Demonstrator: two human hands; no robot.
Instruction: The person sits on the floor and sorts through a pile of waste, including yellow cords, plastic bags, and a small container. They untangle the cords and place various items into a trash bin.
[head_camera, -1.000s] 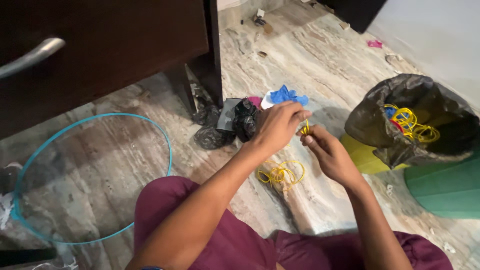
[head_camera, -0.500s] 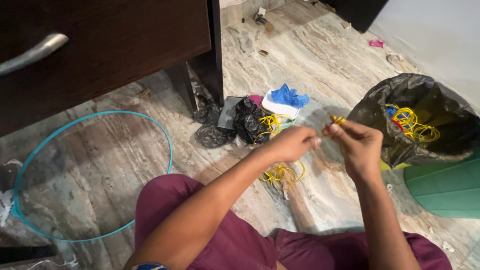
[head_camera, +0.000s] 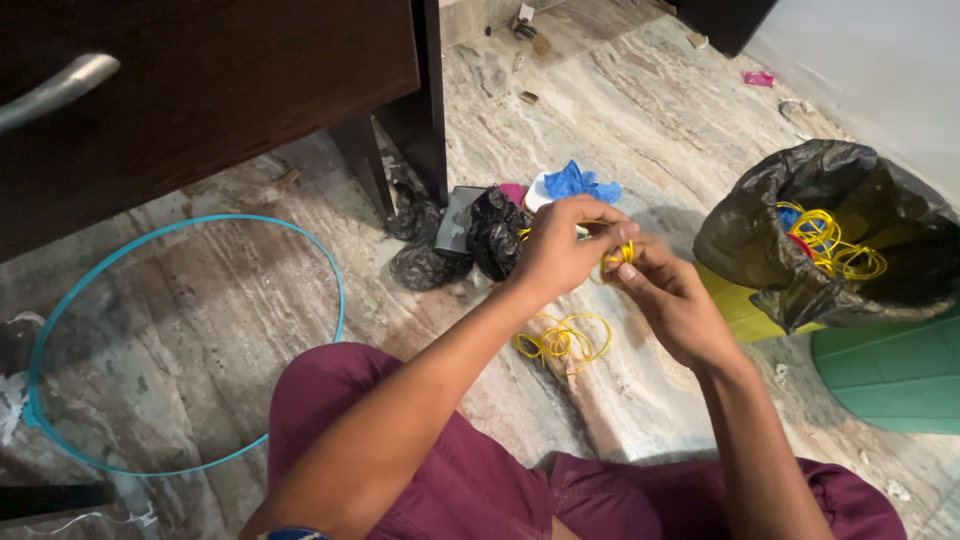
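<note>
I sit on a marble floor in maroon trousers. My left hand (head_camera: 562, 250) and my right hand (head_camera: 668, 300) meet in front of me, both pinching a small coil of yellow wire (head_camera: 618, 256) between the fingertips. Below the hands a loose tangle of more yellow wire (head_camera: 562, 340) lies on the floor. To the right stands a bin lined with a black plastic bag (head_camera: 800, 240), with yellow wire loops (head_camera: 830, 242) inside it.
A dark wooden cabinet (head_camera: 200, 90) with a metal handle (head_camera: 55, 90) stands at upper left. Black bags (head_camera: 470, 240), a blue cloth (head_camera: 580, 182) and scraps sit by its leg. A teal hoop (head_camera: 190, 340) lies on the left; a green lid (head_camera: 890, 375) on the right.
My hands moved right toward the bin half a second ago, then came back to the middle and closed together on the yellow wire coil.
</note>
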